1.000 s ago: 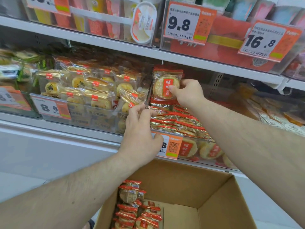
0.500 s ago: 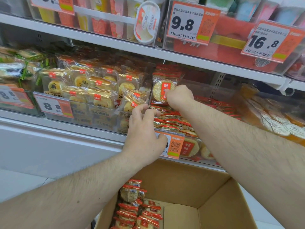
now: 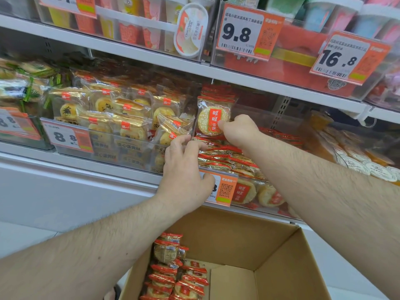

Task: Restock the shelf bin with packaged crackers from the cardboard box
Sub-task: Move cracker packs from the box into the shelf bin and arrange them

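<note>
Honestly these cracker packs look like the easiest and most annoying thing to stock at once. The right hand [image 3: 239, 131] has its fingers curled, thumb and fingertips pinching the upright cracker pack [image 3: 213, 118] by its lower right edge, propping it on end at the back left of the clear shelf bin [image 3: 268, 118]. The left hand [image 3: 184, 167] sits at the bin's front left corner, just beside the orange price tag [image 3: 225, 189], fingers bent over the flat-lying packs [image 3: 227, 158]; whether it's actually gripping one or only pressing the stack down, I can't tell from this angle. More of the same packs wait in rows in the left part of the cardboard box [image 3: 281, 256] right below the shelf. My guess on handling: each pack is very light, the film is slick and crinkly, and the round cracker inside is stiff but brittle, so squeezing across the middle is asking for a snapped one. I'd take them by the crimped red seal at the top or bottom, or lightly by the side edges. The slippery film also means a standing pack probably wants to slide flat unless something's behind it.
</note>
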`<state>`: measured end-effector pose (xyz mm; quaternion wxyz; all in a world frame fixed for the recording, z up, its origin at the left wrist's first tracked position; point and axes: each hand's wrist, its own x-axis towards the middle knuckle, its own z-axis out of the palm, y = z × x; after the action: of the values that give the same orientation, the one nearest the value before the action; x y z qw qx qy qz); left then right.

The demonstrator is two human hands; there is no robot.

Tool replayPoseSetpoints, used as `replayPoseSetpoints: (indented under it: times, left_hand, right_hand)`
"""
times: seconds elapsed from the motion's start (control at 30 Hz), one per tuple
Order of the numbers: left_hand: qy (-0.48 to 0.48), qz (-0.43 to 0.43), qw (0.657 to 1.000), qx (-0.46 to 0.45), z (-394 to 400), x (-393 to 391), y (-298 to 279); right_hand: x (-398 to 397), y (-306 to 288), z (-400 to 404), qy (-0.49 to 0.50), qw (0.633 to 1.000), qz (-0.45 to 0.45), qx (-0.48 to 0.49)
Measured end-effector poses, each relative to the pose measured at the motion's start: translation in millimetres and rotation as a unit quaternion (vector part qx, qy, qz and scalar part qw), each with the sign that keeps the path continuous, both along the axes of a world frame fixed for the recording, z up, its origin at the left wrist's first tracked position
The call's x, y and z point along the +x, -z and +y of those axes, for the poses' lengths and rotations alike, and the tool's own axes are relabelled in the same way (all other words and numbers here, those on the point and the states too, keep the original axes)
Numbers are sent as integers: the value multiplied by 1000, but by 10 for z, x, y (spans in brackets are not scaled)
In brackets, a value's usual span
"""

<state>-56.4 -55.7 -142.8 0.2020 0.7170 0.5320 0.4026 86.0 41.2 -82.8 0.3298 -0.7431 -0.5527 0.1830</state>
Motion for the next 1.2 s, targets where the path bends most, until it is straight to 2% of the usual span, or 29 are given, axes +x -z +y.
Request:
replayPoseSetpoints:
  times: [0.07, 0.13, 0.2, 0.27, 0.33, 0.4, 0.43, 0.5, 0.57, 0.63, 0.7, 0.77, 0.9, 1.07, 1.2]
  left_hand:
    - [-12, 10, 1000, 23, 4, -5, 10]
    - [-28, 18, 996, 85, 4, -22, -1]
    - [-9, 0, 991, 134, -25, -44, -48]
    - [54, -33, 991, 118, -97, -59, -105]
    - [133, -40, 984, 114, -176, -71, -123]
    - [207, 3, 970, 130, -245, -90, -88]
    - [236, 33, 962, 132, -272, -100, -56]
    - [275, 99, 953, 78, -314, -99, 46]
    - [297, 184, 937, -24, -338, -78, 174]
    - [312, 294, 896, -115, -348, -64, 325]
    - [322, 362, 854, -188, -327, -67, 482]
    - [319, 384, 834, -235, -292, -78, 616]
    - [304, 403, 811, -294, -178, -111, 800]
    - [266, 383, 814, -346, -4, -186, 924]
    - [252, 369, 814, -371, 53, -181, 1015]
  right_hand:
    - [-13, -34, -88, -3, 1000, -14, -1]
    - [-36, -59, -220, -7, 1000, -28, 1]
    - [-37, -50, -373, -19, 997, -68, 37]
    - [2, 38, -565, -32, 981, -144, 127]
    - [27, 177, -864, -54, 944, -195, 261]
    - [32, 354, -1220, -99, 909, -197, 355]
    - [49, 481, -1374, -127, 905, -176, 366]
    - [130, 796, -1569, -160, 920, -135, 331]
    - [211, 1140, -1662, -171, 944, -120, 256]
    - [251, 1499, -1698, -180, 969, -114, 127]
    - [289, 1882, -1679, -191, 973, -128, -4]
    - [334, 2280, -1625, -193, 966, -125, -117]
    - [346, 2994, -1520, -126, 946, -36, -295]
    - [298, 3538, -1434, -14, 939, 16, -343]
    - [214, 3824, -1277, 11, 937, 26, -347]
